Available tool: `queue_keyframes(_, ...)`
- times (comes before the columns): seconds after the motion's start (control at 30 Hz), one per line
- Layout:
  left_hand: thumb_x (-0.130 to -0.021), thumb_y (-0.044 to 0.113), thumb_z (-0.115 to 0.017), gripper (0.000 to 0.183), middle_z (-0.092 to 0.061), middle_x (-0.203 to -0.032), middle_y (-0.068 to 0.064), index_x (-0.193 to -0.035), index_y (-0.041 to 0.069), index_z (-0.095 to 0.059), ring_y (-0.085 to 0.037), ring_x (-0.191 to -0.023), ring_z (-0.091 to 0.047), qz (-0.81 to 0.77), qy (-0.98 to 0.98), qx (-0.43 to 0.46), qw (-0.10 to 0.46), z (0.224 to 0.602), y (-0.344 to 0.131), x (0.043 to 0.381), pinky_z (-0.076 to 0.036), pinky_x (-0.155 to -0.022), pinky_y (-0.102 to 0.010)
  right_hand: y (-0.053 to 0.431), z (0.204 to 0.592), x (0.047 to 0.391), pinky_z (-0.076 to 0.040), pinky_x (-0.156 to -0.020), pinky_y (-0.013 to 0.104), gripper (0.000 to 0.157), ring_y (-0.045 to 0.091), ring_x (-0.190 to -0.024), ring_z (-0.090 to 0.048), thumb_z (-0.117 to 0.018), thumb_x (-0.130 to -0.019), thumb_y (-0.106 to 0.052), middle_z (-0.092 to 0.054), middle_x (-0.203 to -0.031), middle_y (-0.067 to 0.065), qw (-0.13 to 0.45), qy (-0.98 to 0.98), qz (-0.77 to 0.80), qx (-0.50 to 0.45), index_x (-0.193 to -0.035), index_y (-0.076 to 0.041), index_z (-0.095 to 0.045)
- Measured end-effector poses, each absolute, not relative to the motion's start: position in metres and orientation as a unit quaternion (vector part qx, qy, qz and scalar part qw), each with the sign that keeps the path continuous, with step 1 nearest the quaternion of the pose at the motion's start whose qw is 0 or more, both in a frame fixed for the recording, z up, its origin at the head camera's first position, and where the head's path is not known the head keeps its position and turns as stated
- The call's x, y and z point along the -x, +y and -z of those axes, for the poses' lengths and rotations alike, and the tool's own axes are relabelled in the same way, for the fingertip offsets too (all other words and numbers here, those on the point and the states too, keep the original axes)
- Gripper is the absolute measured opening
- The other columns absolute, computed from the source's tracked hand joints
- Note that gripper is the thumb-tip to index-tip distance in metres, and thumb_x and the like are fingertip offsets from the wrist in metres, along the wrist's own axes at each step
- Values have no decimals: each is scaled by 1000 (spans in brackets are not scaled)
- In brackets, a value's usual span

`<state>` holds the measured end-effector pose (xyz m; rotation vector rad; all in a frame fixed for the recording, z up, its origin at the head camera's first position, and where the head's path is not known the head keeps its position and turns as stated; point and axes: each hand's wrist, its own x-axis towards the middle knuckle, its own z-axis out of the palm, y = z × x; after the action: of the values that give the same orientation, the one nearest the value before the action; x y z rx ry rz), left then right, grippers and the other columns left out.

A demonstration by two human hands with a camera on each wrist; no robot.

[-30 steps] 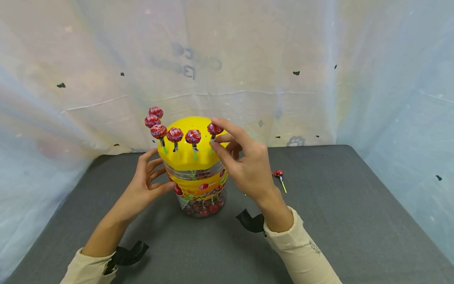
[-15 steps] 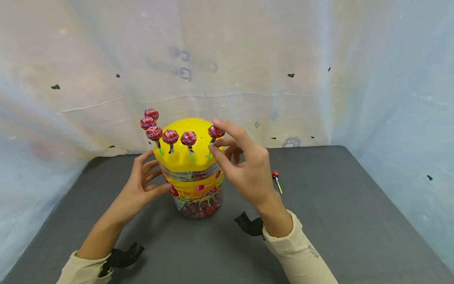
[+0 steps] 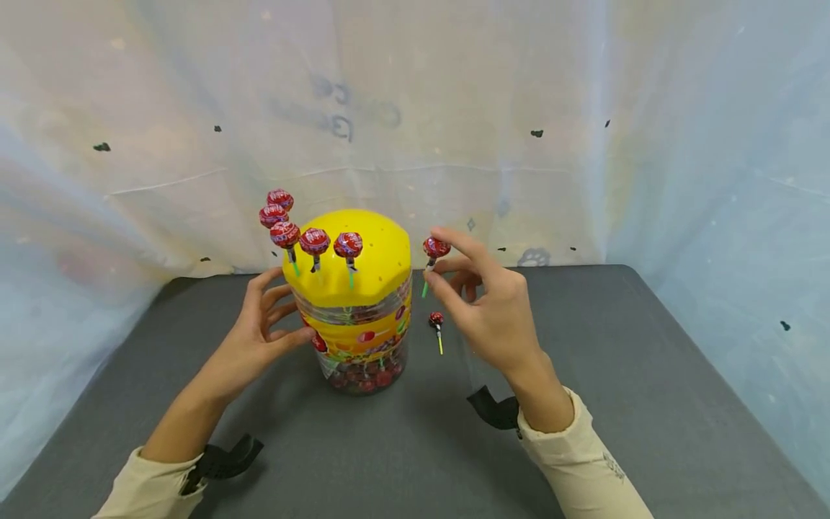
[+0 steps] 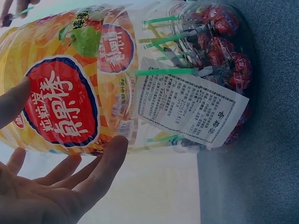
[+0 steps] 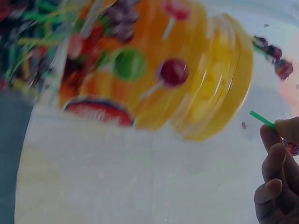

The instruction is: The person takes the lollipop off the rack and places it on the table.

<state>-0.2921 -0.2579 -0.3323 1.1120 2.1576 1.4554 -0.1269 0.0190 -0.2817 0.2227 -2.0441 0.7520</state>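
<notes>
In the head view, a clear candy jar (image 3: 353,339) with a yellow lid (image 3: 382,245) stands on the table, lollipops inside. Several red-wrapped lollipops (image 3: 315,242) stand upright along the lid's left and front edge. My left hand (image 3: 256,342) holds the jar's left side, thumb on the front and fingers towards the back; the left wrist view shows the thumb (image 4: 14,102) against the label. My right hand (image 3: 493,306) pinches another lollipop (image 3: 436,249) upright, right of the jar and apart from it. Its green stick (image 5: 261,119) points at the lid side in the right wrist view.
One loose lollipop (image 3: 436,319) with a yellow stick lies on the dark grey table (image 3: 389,461), right of the jar. The lid bears several small holes. A pale curtain (image 3: 454,86) hangs behind and at both sides.
My right hand has moved right, taking the lollipop from over the lid's right front edge to beside the jar. The left hand stays at the jar.
</notes>
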Motion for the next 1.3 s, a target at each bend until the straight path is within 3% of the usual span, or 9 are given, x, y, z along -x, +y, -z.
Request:
queue_keyframes(0.07, -97, 14, -65, 90, -21, -160, -17, -154, 39, 0, -46, -143, -30, -507, 755, -388, 151, 331, -257, 292, -50, -101, -52, 28, 284, 124, -42, -55, 23, 50, 5, -60, -57, -75, -88, -10, -76, -89, 3, 456, -836, -296, -81, -135, -16, -59)
queue_keyframes(0.13, -96, 14, -66, 91, -21, -160, -17, -154, 38, 0, -46, -143, -30, -506, 755, -388, 150, 331, -257, 292, -50, -101, -53, 36, 287, 121, -41, -55, 21, 50, 4, -60, -57, -76, -88, -9, -76, -88, 2, 452, -841, -287, -72, -134, -15, -59)
queue_keyframes(0.33, -97, 12, -65, 91, -22, -159, -17, -155, 38, 0, -46, -143, -31, -512, 750, -391, 150, 330, -257, 289, -50, -94, -22, 54, 297, 112, -39, -55, 15, 50, 2, -58, -54, -76, -87, -8, -77, -88, 1, 435, -859, -265, -52, -133, -17, -60)
queue_keyframes(0.43, -97, 11, -65, 90, -22, -159, -18, -155, 37, -1, -46, -142, -31, -514, 748, -392, 150, 330, -257, 289, -48, -92, -17, 61, 302, 108, -39, -55, 16, 51, 2, -58, -54, -76, -86, -6, -77, -88, 1, 424, -866, -261, -53, -133, -17, -61)
queue_keyframes(0.73, -97, 10, -64, 90, -20, -159, -18, -155, 37, -1, -47, -143, -29, -523, 739, -395, 155, 330, -258, 291, -48, -91, -12, 84, 303, 98, -44, -56, 20, 50, 3, -60, -52, -75, -89, -13, -76, -89, -3, 334, -911, -239, -23, -135, -24, -58)
queue_keyframes(1.0, -97, 13, -65, 89, -21, -160, -16, -154, 39, -2, -45, -144, -29, -521, 744, -388, 156, 331, -257, 290, -48, -93, -15, 105, 304, 95, -49, -57, 24, 45, 5, -62, -61, -75, -90, -16, -76, -85, -5, 271, -929, -252, 19, -130, -30, -62)
queue_keyframes(1.3, -97, 11, -64, 88, -21, -159, -17, -155, 38, -2, -44, -144, -28, -521, 744, -391, 150, 332, -258, 289, -46, -94, -14, 121, 307, 97, -48, -61, 27, 47, 9, -67, -65, -73, -91, -17, -77, -88, -4, 214, -938, -268, 51, -134, -28, -58)
